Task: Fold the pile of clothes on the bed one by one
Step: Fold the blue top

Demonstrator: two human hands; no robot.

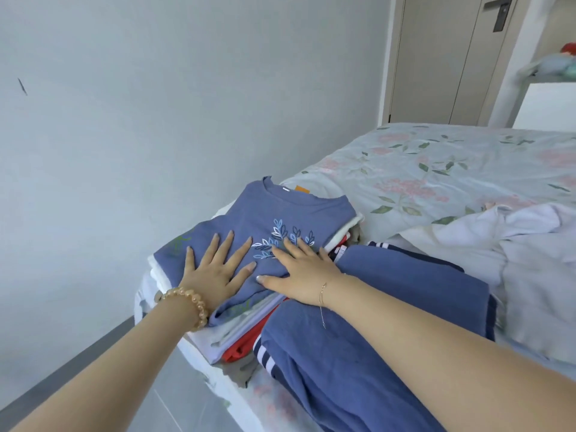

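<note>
From my remote seat I see two bare forearms, no sleeves reaching either wrist. The left hand (215, 269), at lower centre-left of the frame, carries a chunky bracelet of round, translucent amber-yellow beads (187, 304) at its wrist. The right hand (304, 271), at centre, wears a thin gold chain bracelet (322, 294) with a loose end dangling across the wrist.

floral-sheet bed (436, 169) carries folded stack (237, 332) (near corner), blue trousers (358, 353), white heap (530, 254).
</note>
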